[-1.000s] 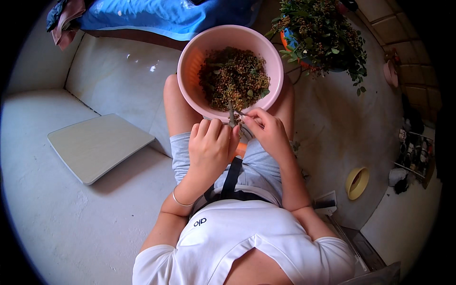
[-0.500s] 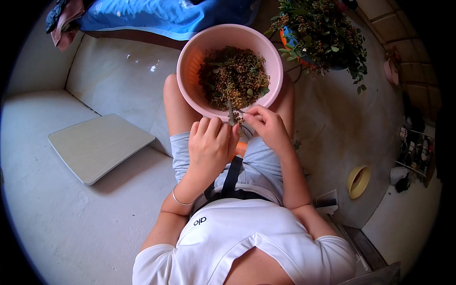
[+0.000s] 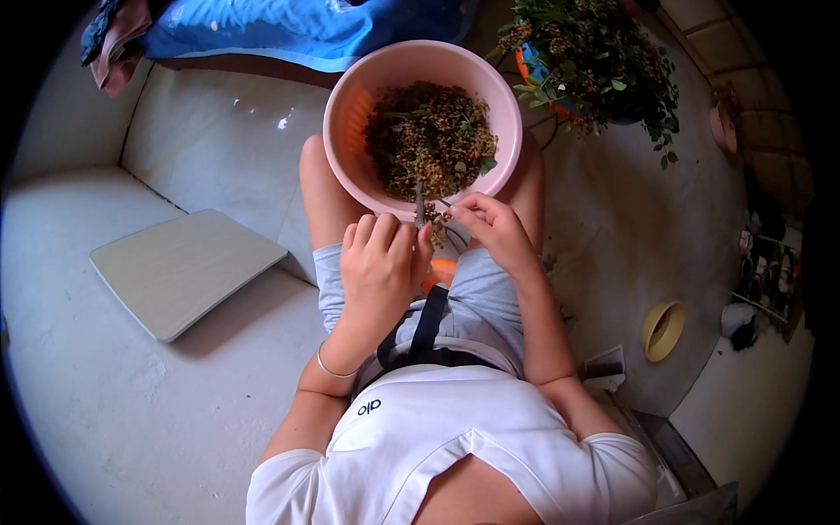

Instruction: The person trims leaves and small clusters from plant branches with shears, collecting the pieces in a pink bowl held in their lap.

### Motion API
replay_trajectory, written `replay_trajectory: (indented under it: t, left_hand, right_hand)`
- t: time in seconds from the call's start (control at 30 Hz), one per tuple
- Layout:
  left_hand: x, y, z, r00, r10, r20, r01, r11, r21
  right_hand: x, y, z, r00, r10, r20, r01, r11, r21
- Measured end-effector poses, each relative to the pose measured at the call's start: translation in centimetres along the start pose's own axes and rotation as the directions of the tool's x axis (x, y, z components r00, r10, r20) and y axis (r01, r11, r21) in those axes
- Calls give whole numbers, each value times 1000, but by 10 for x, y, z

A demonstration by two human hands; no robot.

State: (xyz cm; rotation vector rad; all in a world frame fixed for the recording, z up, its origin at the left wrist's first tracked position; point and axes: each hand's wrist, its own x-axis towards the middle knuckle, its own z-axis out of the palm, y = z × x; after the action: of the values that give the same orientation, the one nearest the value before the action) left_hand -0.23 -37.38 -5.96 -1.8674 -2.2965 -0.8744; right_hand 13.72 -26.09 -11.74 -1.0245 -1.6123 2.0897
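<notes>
A pink round bowl [image 3: 350,105] rests on my knees, filled with small brown-green berry clusters [image 3: 433,140]. At the bowl's near rim my left hand [image 3: 381,262] is closed around a cutting tool with a thin grey blade [image 3: 420,208] pointing up and an orange handle [image 3: 440,273] showing below the fingers. Just to its right, my right hand [image 3: 494,229] pinches a small sprig [image 3: 435,226] of the same clusters against the blade. A thin bracelet circles my left wrist.
A flat grey board [image 3: 184,267] lies on the concrete floor to my left. A leafy potted plant [image 3: 595,61] stands at the upper right, blue cloth [image 3: 297,31] lies beyond the bowl, and a yellow dish [image 3: 662,330] sits at the right.
Both hands stay at the bowl's near rim; only the fingers of the right hand have shifted slightly around the sprig.
</notes>
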Motion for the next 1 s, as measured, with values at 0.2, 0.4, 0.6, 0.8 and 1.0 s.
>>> replay_trajectory:
  t: [0.2, 0.4, 0.6, 0.8, 1.0]
  left_hand:
    - [2, 2, -2, 999, -14, 35, 15, 1000, -16]
    - [-1, 0, 1, 999, 27, 19, -26, 999, -19]
    - [-1, 0, 2, 999, 28, 22, -27, 999, -37]
    - [0, 2, -3, 999, 16, 49, -13, 998, -54]
    - [-2, 0, -4, 997, 28, 76, -23, 997, -69]
  right_hand:
    - [6, 13, 0, 999, -33, 28, 32, 999, 15]
    - [7, 6, -1, 997, 41, 63, -46, 995, 87]
    - [7, 6, -5, 990, 83, 110, -98, 986, 136]
    - [11, 4, -11, 974, 138, 178, -167, 973, 157]
    - [21, 12, -23, 912, 238, 334, -333, 905, 264]
